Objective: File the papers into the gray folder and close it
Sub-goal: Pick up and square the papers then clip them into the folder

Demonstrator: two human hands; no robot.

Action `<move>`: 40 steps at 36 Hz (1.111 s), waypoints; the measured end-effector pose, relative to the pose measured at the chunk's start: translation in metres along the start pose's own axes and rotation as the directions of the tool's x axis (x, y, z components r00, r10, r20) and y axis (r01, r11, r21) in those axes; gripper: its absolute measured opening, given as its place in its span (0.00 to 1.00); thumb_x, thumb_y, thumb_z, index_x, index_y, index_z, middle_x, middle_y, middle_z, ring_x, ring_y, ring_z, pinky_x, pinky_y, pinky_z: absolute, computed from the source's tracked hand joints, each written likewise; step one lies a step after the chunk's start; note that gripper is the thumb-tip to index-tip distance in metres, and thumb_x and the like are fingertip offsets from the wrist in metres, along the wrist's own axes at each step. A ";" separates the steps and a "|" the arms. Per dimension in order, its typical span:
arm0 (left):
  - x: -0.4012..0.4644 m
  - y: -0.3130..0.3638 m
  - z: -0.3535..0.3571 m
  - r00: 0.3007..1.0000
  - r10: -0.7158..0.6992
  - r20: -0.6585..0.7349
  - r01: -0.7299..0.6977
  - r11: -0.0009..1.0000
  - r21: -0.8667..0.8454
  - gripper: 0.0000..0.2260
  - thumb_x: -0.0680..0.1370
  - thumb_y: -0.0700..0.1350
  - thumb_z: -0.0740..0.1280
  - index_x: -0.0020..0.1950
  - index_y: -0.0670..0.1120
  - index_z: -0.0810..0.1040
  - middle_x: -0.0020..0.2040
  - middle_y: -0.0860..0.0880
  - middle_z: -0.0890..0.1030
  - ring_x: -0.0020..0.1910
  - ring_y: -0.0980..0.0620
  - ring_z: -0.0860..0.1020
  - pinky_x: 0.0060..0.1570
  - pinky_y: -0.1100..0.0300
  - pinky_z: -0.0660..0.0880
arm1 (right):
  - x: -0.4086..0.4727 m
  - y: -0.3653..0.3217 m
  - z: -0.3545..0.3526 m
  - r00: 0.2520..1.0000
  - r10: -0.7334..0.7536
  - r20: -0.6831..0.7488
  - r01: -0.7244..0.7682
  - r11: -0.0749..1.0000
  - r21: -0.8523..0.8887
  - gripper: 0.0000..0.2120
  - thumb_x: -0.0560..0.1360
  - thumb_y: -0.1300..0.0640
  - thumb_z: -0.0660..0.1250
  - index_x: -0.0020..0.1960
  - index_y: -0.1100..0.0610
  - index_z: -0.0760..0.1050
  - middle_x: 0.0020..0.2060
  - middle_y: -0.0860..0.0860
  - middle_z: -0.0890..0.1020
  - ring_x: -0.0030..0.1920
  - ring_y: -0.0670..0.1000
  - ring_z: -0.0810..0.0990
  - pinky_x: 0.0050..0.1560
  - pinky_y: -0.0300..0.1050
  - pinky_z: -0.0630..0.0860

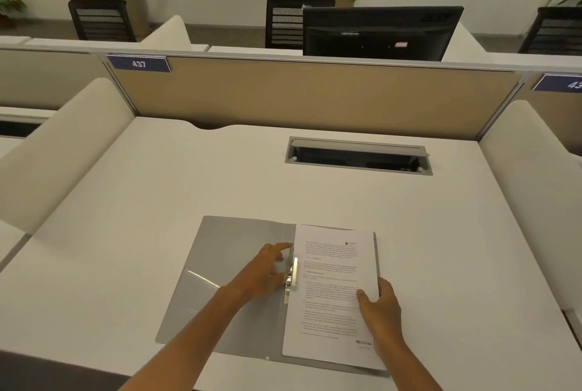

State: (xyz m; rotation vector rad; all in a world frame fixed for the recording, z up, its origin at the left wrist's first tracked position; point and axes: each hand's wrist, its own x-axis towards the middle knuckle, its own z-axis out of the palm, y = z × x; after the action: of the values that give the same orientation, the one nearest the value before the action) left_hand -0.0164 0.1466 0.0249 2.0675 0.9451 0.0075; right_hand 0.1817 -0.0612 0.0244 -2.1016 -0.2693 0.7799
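The gray folder (217, 267) lies open on the white desk near its front edge. A stack of printed papers (333, 293) rests on the folder's right half, its left edge at the metal clip (292, 277) along the spine. My left hand (266, 271) is on the clip, fingers and thumb around its lever. My right hand (379, 305) grips the right edge of the papers, thumb on top and fingers curled under the edge.
The white desk (157, 201) has an open cable tray (359, 156) at the back right. A beige partition (315, 94) closes the far side, with padded side dividers left and right. A monitor and chairs stand beyond it.
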 end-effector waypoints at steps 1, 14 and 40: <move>-0.002 0.001 0.001 0.999 0.011 -0.030 -0.012 1.000 -0.007 0.29 0.79 0.52 0.74 0.73 0.69 0.64 0.65 0.53 0.74 0.50 0.54 0.81 0.57 0.58 0.82 | 0.000 0.001 0.001 1.000 -0.014 -0.002 0.014 1.000 -0.023 0.21 0.79 0.57 0.70 0.71 0.53 0.70 0.61 0.52 0.80 0.55 0.55 0.80 0.52 0.50 0.81; -0.033 0.012 0.019 0.943 0.062 -0.327 -0.057 0.998 0.025 0.12 0.82 0.53 0.70 0.66 0.60 0.80 0.57 0.59 0.84 0.44 0.59 0.82 0.53 0.61 0.83 | 0.006 0.005 -0.002 0.995 -0.097 -0.009 0.089 0.946 -0.313 0.25 0.78 0.51 0.71 0.72 0.56 0.71 0.65 0.56 0.75 0.66 0.60 0.75 0.64 0.63 0.78; -0.061 0.005 0.046 0.916 -0.047 -0.398 0.029 0.998 -0.050 0.06 0.79 0.52 0.74 0.51 0.52 0.86 0.48 0.58 0.86 0.45 0.58 0.84 0.49 0.55 0.85 | 0.003 0.000 -0.012 0.969 -0.245 0.019 0.194 0.718 -0.669 0.31 0.76 0.44 0.71 0.74 0.53 0.66 0.64 0.51 0.72 0.64 0.53 0.73 0.61 0.48 0.78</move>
State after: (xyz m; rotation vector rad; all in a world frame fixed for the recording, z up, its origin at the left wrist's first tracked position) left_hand -0.0426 0.0747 0.0175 2.0453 1.2179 0.4422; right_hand 0.1915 -0.0679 0.0283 -2.6916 -0.8561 0.4922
